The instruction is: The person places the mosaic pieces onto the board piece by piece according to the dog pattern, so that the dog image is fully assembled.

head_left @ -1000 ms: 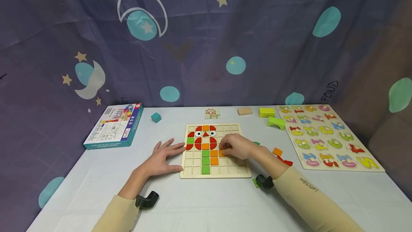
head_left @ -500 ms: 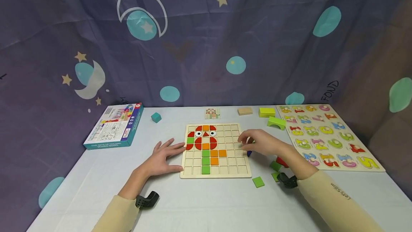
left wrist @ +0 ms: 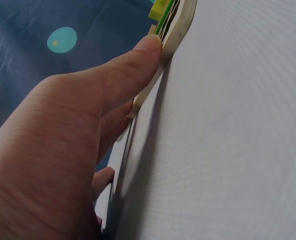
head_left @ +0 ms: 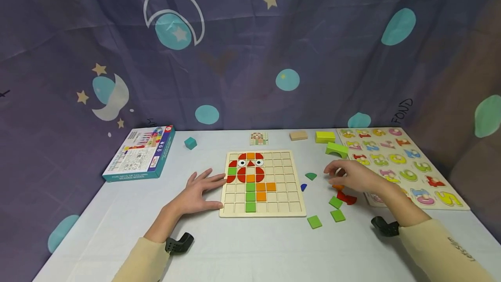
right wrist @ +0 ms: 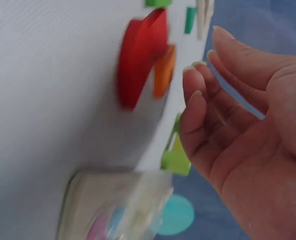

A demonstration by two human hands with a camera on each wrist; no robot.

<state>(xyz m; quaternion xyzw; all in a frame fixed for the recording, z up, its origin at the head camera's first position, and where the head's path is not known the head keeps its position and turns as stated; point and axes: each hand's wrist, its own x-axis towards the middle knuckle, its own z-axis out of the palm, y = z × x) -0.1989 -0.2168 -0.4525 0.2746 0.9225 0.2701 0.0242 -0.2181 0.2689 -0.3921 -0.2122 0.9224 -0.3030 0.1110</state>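
Observation:
Spread along the left edge of a wooden grid board [head_left: 279, 164], my left hand [head_left: 199, 191] touches it with fingertips and thumb. Red, green and orange tiles and two round eyes lie in the board's squares. To the right of the board my right hand [head_left: 358, 177] hovers, its fingers bent and a gap between thumb and fingertips. No piece shows in its grasp. Just below it lies an orange tile [head_left: 338, 187], partly hidden in the head view. Red pieces [head_left: 347, 198] lie close by, larger in the right wrist view.
Green square tiles [head_left: 314, 222], a green quarter-circle [head_left: 311, 176] and a blue piece [head_left: 303, 187] lie right of the board. A number puzzle [head_left: 395, 169] is at the right. Blocks [head_left: 325, 137], a pattern card [head_left: 258, 138], a teal cube [head_left: 190, 143] and a box [head_left: 138, 153] stand farther back.
My right hand has let go of an orange tile on the board, then moved right, over the loose pieces. The left hand stays at the board's edge.

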